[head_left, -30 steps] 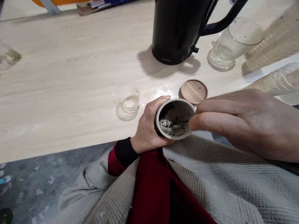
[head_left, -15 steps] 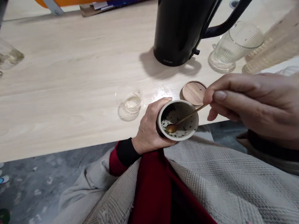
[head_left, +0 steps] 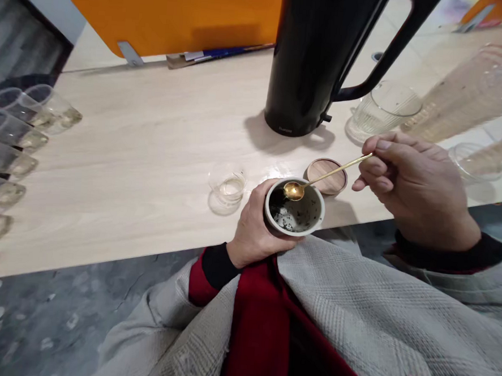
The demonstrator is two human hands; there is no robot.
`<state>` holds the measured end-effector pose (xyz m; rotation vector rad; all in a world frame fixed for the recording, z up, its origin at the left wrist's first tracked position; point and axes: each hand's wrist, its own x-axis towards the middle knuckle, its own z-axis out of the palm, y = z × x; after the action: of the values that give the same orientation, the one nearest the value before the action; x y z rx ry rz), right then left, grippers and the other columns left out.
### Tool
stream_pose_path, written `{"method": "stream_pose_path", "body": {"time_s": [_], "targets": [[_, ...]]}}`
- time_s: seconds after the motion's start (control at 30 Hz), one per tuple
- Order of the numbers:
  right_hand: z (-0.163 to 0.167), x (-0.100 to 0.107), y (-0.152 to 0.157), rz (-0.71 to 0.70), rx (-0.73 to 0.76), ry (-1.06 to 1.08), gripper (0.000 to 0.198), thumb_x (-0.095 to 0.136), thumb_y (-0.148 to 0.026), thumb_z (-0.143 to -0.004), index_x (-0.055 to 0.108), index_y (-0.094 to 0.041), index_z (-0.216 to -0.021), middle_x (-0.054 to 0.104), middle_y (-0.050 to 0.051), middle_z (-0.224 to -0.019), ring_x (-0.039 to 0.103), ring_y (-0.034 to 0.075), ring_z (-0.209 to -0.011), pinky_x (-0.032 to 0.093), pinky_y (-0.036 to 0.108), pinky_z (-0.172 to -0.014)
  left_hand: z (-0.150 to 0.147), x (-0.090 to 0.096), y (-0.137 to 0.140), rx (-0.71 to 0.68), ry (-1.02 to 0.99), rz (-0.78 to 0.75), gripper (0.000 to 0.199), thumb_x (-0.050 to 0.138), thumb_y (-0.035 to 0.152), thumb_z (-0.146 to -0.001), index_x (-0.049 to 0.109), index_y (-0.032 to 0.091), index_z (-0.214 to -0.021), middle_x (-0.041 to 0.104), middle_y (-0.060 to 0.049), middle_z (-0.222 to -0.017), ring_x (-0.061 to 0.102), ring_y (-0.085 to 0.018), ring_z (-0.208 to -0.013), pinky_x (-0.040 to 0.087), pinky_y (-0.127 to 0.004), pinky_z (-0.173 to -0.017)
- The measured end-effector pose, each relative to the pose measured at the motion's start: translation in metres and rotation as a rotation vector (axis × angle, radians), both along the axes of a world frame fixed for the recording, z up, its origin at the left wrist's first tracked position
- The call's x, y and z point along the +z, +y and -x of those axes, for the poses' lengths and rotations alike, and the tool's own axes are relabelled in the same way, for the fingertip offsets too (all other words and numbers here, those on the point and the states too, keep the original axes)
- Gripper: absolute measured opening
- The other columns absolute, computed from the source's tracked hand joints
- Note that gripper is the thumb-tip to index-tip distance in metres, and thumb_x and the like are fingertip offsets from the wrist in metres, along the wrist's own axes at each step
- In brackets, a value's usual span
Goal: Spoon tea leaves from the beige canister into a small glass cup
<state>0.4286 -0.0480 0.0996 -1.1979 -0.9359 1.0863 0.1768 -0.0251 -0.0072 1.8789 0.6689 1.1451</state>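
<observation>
My left hand is wrapped round a pale-rimmed canister, tilted so its inside faces me. Dark tea leaves cling to its wall and bottom. Between the thumb and fingers of my right hand is the thin handle of a gold spoon. The spoon's bowl hangs at the canister's mouth, near the far rim, and looks shiny; I cannot make out leaves in it. Just behind the canister lies a round wooden lid. Left of my left hand stands a small clear cup with a little in it.
A tall black kettle stands behind the lid. To its right are a ribbed glass pitcher and stacked clear cups. Several filled plastic cups line the left side. An orange divider borders the table's back.
The spoon has risen from the bottom of the canister to its mouth, and my right hand has drawn back from the canister. The view has shifted, showing more cups at left.
</observation>
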Motion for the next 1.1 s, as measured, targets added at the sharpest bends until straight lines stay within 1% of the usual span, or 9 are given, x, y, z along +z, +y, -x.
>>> {"method": "stream_pose_path", "body": {"time_s": [0.17,0.33,0.47,0.53,0.6,0.63,0.7,0.9,1.1], "targets": [[0.013,0.008,0.010,-0.117,-0.058,-0.024,0.008,0.072,-0.017,-0.092,0.068,-0.018,-0.085,0.047,-0.008,-0.056,0.041,0.004,-0.042,0.058,0.020,-0.054,-0.001,-0.005,-0.001,0.026,0.003,0.086,0.110,0.101,0.050,-0.058,0.042,0.026,-0.149,0.061,-0.015,-0.143,0.063,-0.038,-0.131,0.051,-0.062,-0.112],[0.047,0.023,0.010,-0.291,-0.117,-0.067,0.008,0.068,-0.017,-0.095,0.072,-0.020,-0.089,0.053,-0.005,-0.061,0.047,0.007,-0.046,0.055,0.022,-0.050,-0.003,0.000,-0.001,-0.005,-0.010,0.115,0.104,0.102,0.049,-0.057,0.047,0.027,-0.142,0.063,-0.013,-0.139,0.063,-0.037,-0.130,0.050,-0.063,-0.113],[0.076,0.020,0.008,-0.522,-0.188,-0.295,0.016,0.061,-0.018,-0.101,0.075,-0.024,-0.096,0.057,-0.003,-0.065,0.057,0.011,-0.055,0.057,0.028,-0.057,-0.003,0.002,0.000,-0.008,-0.042,0.101,0.102,0.101,0.048,-0.057,0.049,0.027,-0.142,0.063,-0.012,-0.139,0.063,-0.037,-0.128,0.052,-0.060,-0.111],[0.083,0.014,0.011,-0.587,-0.057,-0.579,0.018,0.058,-0.019,-0.104,0.075,-0.026,-0.105,0.062,-0.002,-0.070,0.063,0.012,-0.062,0.057,0.029,-0.064,-0.003,0.000,0.000,-0.016,-0.058,0.113,0.100,0.101,0.049,-0.058,0.050,0.028,-0.141,0.063,-0.011,-0.137,0.064,-0.036,-0.126,0.053,-0.060,-0.109],[0.086,0.011,0.014,-0.629,0.150,-0.846,0.020,0.056,-0.018,-0.105,0.074,-0.026,-0.109,0.067,-0.001,-0.078,0.066,0.013,-0.068,0.056,0.030,-0.066,-0.003,-0.003,0.000,-0.017,-0.077,0.119,0.100,0.101,0.050,-0.058,0.050,0.029,-0.141,0.063,-0.010,-0.138,0.064,-0.037,-0.126,0.053,-0.061,-0.109],[0.086,0.010,0.016,-0.646,0.224,-0.926,0.021,0.055,-0.017,-0.104,0.073,-0.026,-0.109,0.069,0.000,-0.080,0.066,0.013,-0.069,0.055,0.030,-0.065,-0.004,-0.003,0.000,-0.014,-0.089,0.118,0.100,0.100,0.051,-0.058,0.050,0.029,-0.142,0.063,-0.010,-0.138,0.064,-0.037,-0.127,0.053,-0.062,-0.109],[0.087,0.012,0.016,-0.656,0.253,-0.965,0.020,0.054,-0.017,-0.105,0.072,-0.026,-0.107,0.068,0.000,-0.078,0.065,0.014,-0.067,0.055,0.030,-0.064,-0.004,-0.001,0.000,-0.015,-0.095,0.122,0.098,0.101,0.050,-0.057,0.051,0.030,-0.140,0.064,-0.010,-0.137,0.064,-0.038,-0.125,0.054,-0.063,-0.108],[0.088,0.015,0.009,-0.586,0.065,-0.848,0.016,0.058,-0.022,-0.106,0.072,-0.028,-0.110,0.064,-0.004,-0.067,0.067,0.014,-0.065,0.054,0.029,-0.063,-0.003,0.011,0.000,-0.011,-0.016,0.186,0.090,0.103,0.045,-0.052,0.057,0.028,-0.128,0.068,-0.008,-0.128,0.067,-0.038,-0.120,0.057,-0.061,-0.103],[0.087,0.005,0.019,-0.623,0.242,-0.927,0.017,0.057,-0.021,-0.104,0.074,-0.026,-0.108,0.066,-0.003,-0.069,0.066,0.014,-0.064,0.055,0.029,-0.065,-0.004,0.001,0.000,0.019,-0.046,0.106,0.100,0.102,0.046,-0.052,0.050,0.032,-0.137,0.065,-0.009,-0.134,0.067,-0.040,-0.121,0.057,-0.066,-0.103]]}}
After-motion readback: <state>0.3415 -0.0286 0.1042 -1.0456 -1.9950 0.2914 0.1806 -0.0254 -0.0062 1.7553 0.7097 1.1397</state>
